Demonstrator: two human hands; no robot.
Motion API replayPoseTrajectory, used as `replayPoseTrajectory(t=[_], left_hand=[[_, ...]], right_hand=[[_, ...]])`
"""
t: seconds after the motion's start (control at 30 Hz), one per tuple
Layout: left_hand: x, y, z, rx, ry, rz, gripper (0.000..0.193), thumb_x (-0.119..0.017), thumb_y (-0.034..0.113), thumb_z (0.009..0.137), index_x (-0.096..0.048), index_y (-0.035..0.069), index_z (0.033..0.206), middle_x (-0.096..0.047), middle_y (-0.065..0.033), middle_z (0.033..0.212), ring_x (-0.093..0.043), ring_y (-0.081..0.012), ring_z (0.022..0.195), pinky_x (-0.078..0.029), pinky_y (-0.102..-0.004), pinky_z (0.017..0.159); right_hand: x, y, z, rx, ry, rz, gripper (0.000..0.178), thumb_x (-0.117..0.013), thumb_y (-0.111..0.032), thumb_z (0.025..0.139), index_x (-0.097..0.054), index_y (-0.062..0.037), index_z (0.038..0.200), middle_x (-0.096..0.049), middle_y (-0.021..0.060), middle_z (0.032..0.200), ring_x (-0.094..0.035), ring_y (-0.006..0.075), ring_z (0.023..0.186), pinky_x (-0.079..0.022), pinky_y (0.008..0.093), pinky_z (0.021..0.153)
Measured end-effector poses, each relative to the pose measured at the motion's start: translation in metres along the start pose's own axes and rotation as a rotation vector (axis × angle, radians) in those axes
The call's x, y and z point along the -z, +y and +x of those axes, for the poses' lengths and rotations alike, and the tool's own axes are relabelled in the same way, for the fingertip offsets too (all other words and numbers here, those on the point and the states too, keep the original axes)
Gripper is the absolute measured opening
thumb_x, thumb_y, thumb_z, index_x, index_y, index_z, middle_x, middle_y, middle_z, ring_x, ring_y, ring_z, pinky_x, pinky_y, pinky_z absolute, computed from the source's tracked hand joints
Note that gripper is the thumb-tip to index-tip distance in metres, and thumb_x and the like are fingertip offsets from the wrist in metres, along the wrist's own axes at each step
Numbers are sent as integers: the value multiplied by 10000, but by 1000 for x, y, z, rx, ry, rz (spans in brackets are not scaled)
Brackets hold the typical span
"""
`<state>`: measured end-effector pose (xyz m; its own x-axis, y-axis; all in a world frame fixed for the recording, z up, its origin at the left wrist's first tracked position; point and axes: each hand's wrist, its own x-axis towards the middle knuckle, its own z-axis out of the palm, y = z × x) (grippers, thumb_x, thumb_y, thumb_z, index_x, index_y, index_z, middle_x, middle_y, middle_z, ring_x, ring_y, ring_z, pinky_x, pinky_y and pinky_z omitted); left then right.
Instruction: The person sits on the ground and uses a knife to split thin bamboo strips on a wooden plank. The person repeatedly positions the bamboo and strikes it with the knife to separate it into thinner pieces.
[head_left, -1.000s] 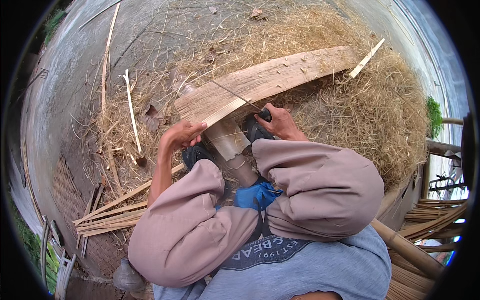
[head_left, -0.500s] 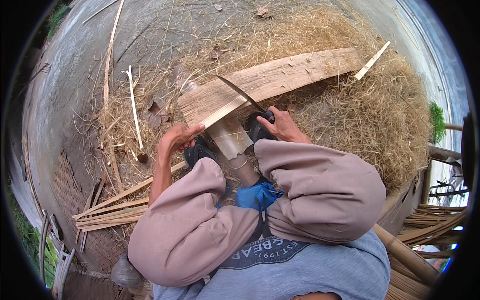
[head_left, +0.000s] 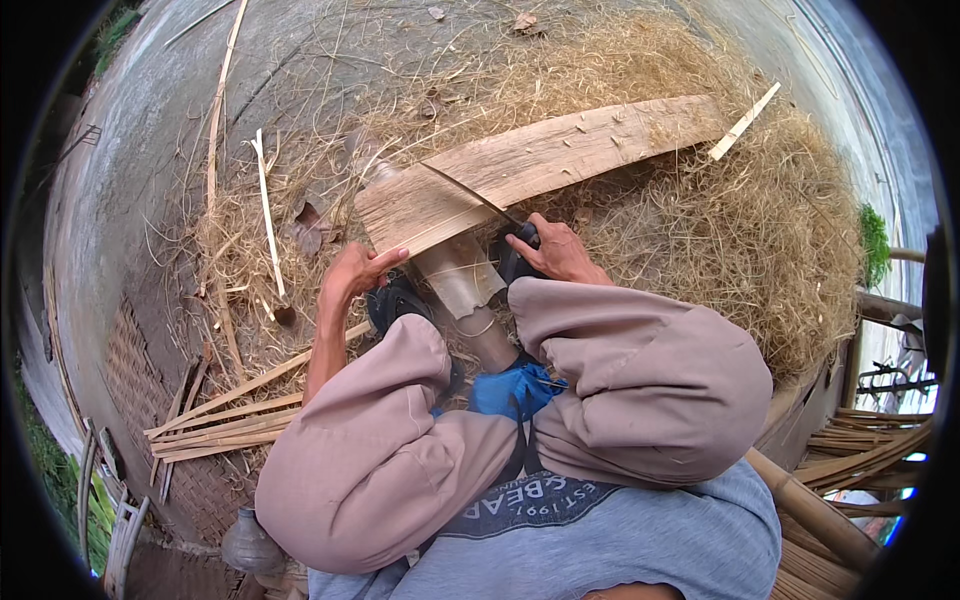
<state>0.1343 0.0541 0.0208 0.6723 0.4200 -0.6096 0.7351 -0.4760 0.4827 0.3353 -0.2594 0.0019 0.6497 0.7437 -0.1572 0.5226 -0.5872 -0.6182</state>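
- Scanning from the left, a loose bunch of pale strips [head_left: 225,438] lies beside the person's knee. Can't tell if those are finished or waiting.
- Next, the left hand [head_left: 360,270]: thumb on top, fingers curled under, pinching the near end of a thin strip [head_left: 440,230]. That strip lies along the lower edge of a long wooden board [head_left: 570,148], under the knife [head_left: 475,196].
- Right hand [head_left: 560,250] is closed around the knife's black handle, blade slanting across strip and board. I'd call this strip mid-scrape; can't judge how much is left on it.
- Far right of the work, a big heap of curly shavings [head_left: 745,250] suggests plenty of scraping is done. One short pale piece [head_left: 745,122] lies by the board's end.
- Back left for the surface: woven mat [head_left: 140,385], then grey concrete floor [head_left: 290,105] with scattered fibres and a dry leaf [head_left: 308,235].
- Middle: the board crosses over a pipe [head_left: 490,340] running between the feet, with a blue cloth or bag [head_left: 512,390] at its near end.
- Right side: pale wall [head_left: 860,110], a bit of green plant [head_left: 873,245], thick bamboo pole [head_left: 820,505] low down.
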Motion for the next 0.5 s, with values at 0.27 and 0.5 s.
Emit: replayPoseTrajectory(t=[0.27, 0.5], left_hand=[[-5, -6, -8, 30, 75, 6, 795, -674, 820, 773, -721, 55, 562, -550, -50, 451, -585, -206, 463, -484, -392, 553], [-4, 4, -5, 23, 82, -6, 789, -686, 805, 774, -721, 45, 568, -550, -50, 451, -598, -215, 474, -491, -381, 562]], right_hand=[[15, -41, -8, 206, 244, 266, 422, -776, -394, 920, -586, -26, 999, -706, 265, 810, -714, 443, 759, -551, 485, 631], [-11, -3, 7, -71, 29, -78, 468, -725, -446, 944, -583, -5, 1007, -698, 279, 772, -712, 482, 787, -561, 549, 696]])
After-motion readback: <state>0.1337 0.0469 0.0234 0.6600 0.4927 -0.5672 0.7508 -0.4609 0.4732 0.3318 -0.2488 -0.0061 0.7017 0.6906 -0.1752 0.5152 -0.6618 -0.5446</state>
